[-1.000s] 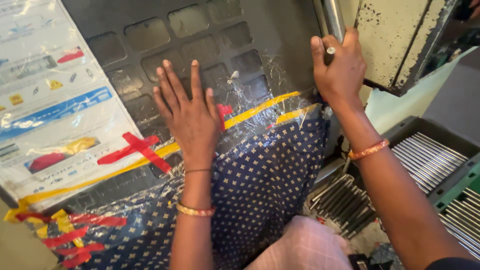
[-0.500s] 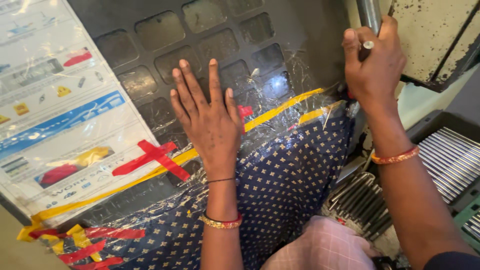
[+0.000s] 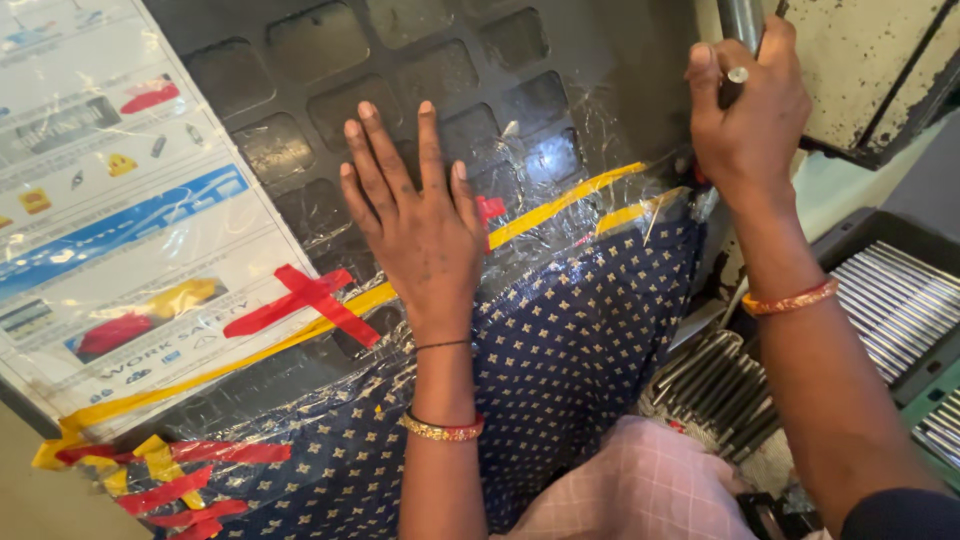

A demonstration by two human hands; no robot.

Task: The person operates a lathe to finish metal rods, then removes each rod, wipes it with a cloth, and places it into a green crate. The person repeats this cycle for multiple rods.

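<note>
My left hand (image 3: pixel 420 225) lies flat with fingers spread on a black moulded panel (image 3: pixel 420 70) with square recesses, over clear plastic film and a yellow tape strip (image 3: pixel 570 200). Its wrist wears a bangle and a thin thread. My right hand (image 3: pixel 745 120) is closed around a grey metal rod (image 3: pixel 740 20) at the upper right, with a ring on one finger and a bangle on the wrist. Below the left hand, a dark blue cloth with small gold dots (image 3: pixel 570 340) is taped over the panel's lower edge.
A laminated poster (image 3: pixel 110 220) with pictures is fixed at the left with red tape crosses (image 3: pixel 300 300). A speckled cream machine housing (image 3: pixel 860 70) sits at the upper right. Trays of metal rods (image 3: pixel 890 300) lie at the right. Pink checked cloth (image 3: pixel 640 490) is at the bottom.
The view has shifted slightly, so both hands appear a little further right and higher. My left hand stays flat on the panel and my right hand keeps hold of the rod.
</note>
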